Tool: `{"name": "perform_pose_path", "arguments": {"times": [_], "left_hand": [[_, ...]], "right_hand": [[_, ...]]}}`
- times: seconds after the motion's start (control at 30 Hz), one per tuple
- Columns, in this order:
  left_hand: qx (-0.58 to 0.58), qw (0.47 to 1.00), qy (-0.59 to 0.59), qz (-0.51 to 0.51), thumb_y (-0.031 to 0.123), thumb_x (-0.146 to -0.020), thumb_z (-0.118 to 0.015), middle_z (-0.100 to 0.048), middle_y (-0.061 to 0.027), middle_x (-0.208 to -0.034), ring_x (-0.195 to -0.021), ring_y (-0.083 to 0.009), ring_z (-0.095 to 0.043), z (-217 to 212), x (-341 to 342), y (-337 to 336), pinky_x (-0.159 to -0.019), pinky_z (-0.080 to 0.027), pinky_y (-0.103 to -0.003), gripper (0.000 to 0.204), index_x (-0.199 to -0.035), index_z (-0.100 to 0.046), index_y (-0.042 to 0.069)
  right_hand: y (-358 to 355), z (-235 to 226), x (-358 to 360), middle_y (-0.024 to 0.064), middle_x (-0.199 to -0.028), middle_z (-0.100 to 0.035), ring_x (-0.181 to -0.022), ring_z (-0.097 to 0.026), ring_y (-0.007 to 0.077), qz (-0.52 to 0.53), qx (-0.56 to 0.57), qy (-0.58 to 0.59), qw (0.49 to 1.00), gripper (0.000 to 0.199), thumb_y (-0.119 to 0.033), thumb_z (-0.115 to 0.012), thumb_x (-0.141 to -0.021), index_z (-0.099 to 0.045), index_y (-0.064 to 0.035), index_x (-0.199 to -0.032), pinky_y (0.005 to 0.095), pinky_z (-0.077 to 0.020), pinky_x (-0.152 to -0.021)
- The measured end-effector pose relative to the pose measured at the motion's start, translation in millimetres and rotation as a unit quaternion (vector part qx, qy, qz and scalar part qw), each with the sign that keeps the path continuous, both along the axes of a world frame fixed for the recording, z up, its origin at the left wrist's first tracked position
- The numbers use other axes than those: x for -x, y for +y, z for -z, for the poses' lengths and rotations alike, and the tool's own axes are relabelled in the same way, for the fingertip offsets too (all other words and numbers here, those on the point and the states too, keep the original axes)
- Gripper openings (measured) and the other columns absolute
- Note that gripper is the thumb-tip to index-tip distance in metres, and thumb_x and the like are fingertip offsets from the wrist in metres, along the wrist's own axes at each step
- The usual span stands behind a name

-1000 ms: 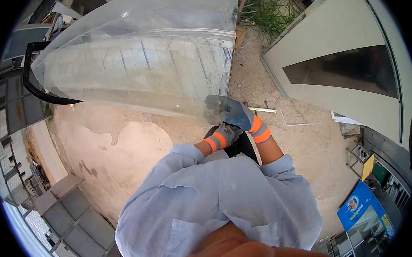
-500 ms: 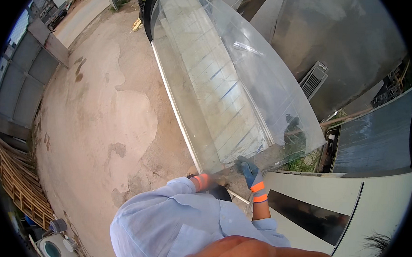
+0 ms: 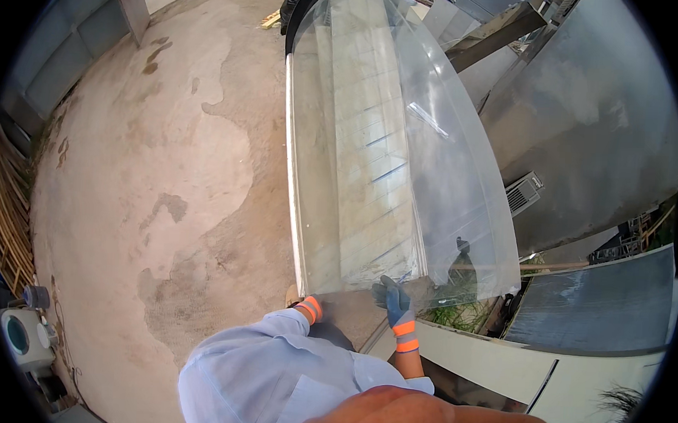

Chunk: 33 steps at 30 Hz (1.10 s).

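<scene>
A large clear glass sheet [image 3: 461, 179] stretches away from me, over a pale long panel [image 3: 369, 137] crossed by blue lines. White edging [image 3: 293, 187] runs along the left side. Dark blue-grey fabric and orange bands show on the glove of my right hand [image 3: 392, 297], whose fingers are closed at the sheet's near edge. At the near left corner is my left hand [image 3: 312, 309]; its orange cuff shows, but its fingers are hidden or blurred by the sheet. A black curved piece [image 3: 296, 17] bounds the far left end.
Stained concrete [image 3: 144, 165] spreads to the left. Bamboo poles [image 3: 6, 220] and a white washing machine [image 3: 25, 340] stand at the left rim. To the right are a large grey sheet [image 3: 592, 124], a metal vent grille [image 3: 524, 193], and a pale panel [image 3: 491, 365] close to my right arm.
My view has swung left-to-right across the yard, so the glass sheet now points more straight ahead. Both hands remain by its near edge.
</scene>
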<state>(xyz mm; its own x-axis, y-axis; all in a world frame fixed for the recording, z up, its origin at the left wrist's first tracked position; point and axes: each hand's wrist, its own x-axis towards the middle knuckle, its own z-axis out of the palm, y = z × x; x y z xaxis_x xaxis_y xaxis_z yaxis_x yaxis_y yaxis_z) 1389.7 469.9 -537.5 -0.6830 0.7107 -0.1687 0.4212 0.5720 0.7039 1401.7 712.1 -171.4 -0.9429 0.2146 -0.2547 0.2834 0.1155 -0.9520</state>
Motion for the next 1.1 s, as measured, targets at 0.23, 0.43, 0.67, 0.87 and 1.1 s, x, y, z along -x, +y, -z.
{"name": "perform_pose_path", "arguments": {"times": [0.23, 0.43, 0.67, 0.87, 1.1], "left_hand": [[0.245, 0.968, -0.046, 0.013, 0.036, -0.097, -0.055, -0.069, -0.0121, -0.106, -0.096, -0.0322, -0.068, -5, -7, 41, -0.083, -0.057, -0.045, 0.031, -0.112, -0.065, 0.011], [0.312, 0.949, -0.038, 0.028, 0.039, -0.097, -0.052, -0.069, -0.0134, -0.115, -0.104, -0.0341, -0.066, 0, -16, 50, -0.088, -0.054, -0.046, 0.036, -0.120, -0.066, 0.015], [0.305, 0.948, -0.047, -0.077, 0.041, -0.097, -0.050, -0.070, -0.0083, -0.111, -0.102, -0.0302, -0.067, 9, -23, 56, -0.087, -0.052, -0.045, 0.035, -0.116, -0.068, 0.018], [0.297, 0.949, 0.000, -0.106, 0.042, -0.097, -0.048, -0.072, -0.0018, -0.103, -0.095, -0.0247, -0.068, 23, -31, 49, -0.083, -0.052, -0.044, 0.033, -0.109, -0.071, 0.021], [0.208, 0.950, -0.070, -0.220, 0.043, -0.102, -0.038, -0.071, -0.0183, -0.113, -0.104, -0.0371, -0.066, -2, -41, 65, -0.090, -0.052, -0.046, 0.046, -0.121, -0.070, 0.015]], "right_hand": [[13, 23, -12, 0.0176, -0.124, -0.067, -0.108, -0.068, 0.0235, -0.007, -0.016, 0.007, 1.000, 0.051, -0.034, -0.046, -0.107, -0.049, 0.0009, -0.144, 0.0342, -0.0572, -0.086], [11, 6, -7, 0.0202, -0.129, -0.064, -0.111, -0.067, 0.0274, -0.054, 0.034, 0.002, 0.998, 0.052, -0.031, -0.045, -0.107, -0.044, 0.0018, -0.147, 0.0357, -0.0565, -0.089], [17, 22, -3, 0.0219, -0.132, -0.061, -0.113, -0.066, 0.0304, -0.024, 0.179, 0.001, 0.984, 0.052, -0.031, -0.042, -0.108, -0.042, 0.0023, -0.148, 0.0394, -0.0558, -0.092], [10, 5, -9, 0.0217, -0.132, -0.062, -0.114, -0.066, 0.0302, -0.102, -0.030, 0.041, 0.993, 0.053, -0.033, -0.042, -0.108, -0.043, 0.0032, -0.147, 0.0398, -0.0557, -0.092], [12, -9, -18, 0.0201, -0.130, -0.063, -0.111, -0.067, 0.0277, -0.092, -0.043, 0.024, 0.995, 0.053, -0.033, -0.044, -0.108, -0.044, 0.0040, -0.146, 0.0369, -0.0569, -0.089]]}}
